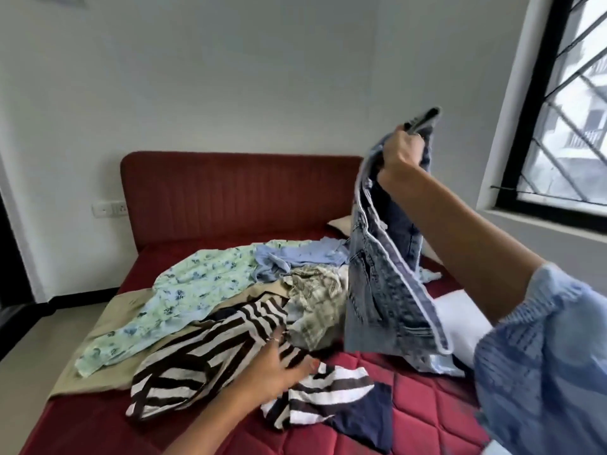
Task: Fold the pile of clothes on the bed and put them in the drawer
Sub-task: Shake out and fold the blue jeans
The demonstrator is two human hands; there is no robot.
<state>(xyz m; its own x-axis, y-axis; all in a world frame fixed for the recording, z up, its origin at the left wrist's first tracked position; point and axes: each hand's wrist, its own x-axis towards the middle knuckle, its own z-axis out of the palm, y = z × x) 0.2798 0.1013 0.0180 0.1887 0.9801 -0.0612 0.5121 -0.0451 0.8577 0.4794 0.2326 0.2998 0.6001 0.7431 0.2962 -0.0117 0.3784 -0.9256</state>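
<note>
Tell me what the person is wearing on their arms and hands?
The right arm has a loose, light blue sleeve with fine stripes, pushed up past the elbow. The left hand wears a thin ring, and its arm is bare. The right hand shows no ring here.

Home bedroom; red bed [410, 405] with padded headboard [230, 192]; barred window [565, 103]

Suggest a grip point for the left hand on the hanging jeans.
Probably the free lower hem, from the left. The right hand already grips the jeans at the top, so they hang lengthwise; the left hand rests on the striped garment nearby.
</note>
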